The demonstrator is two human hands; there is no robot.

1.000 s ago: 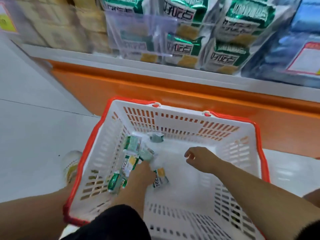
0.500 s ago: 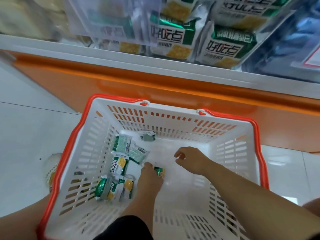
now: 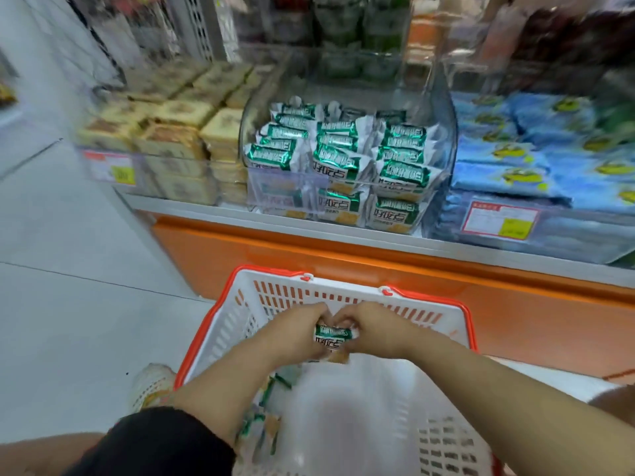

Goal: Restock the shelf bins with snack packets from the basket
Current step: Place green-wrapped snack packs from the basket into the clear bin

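Two hands meet over the far half of the basket (image 3: 343, 289), white slotted plastic w/ an orange-red rim, set on the floor right in front of the shelf. L hand (image 3: 292, 334) and R hand (image 3: 378, 333) clamp a small bundle of held pkts (image 3: 332, 338) btwn them. The pkts are green-and-white wrappers, and the top one shows a green band and dark lettering to the camera. Fingers of both hands are curled in over the top of the bundle, tips nearly touching each other; thumbs are hidden. No. of pkts in the bundle: can't tell, too blurred. The bundle looks raised off the basket bottom and overlaps the far wall's slots in the view.

Loose pkts (image 3: 264, 420) of the same green-white kind lie in the near-left part of the basket, partly under the L forearm, blurred.

Clear bin (image 3: 446, 139) at shelf ctr, curved see-through walls, holds rows of matching green-white pkts. Left of it are stacked tan cake pkts (image 3: 171, 139). Right of it are blue pkts (image 3: 508, 156) w/ a red-framed price tag (image 3: 500, 221) in front, yellow patch on it. Orange base panel (image 3: 343, 259) runs under the shelf edge. Pale shoe (image 3: 151, 383) sits just beside the basket's left rim. Black fabric (image 3: 154, 441) at bottom left, next to the L forearm; can't tell what garment
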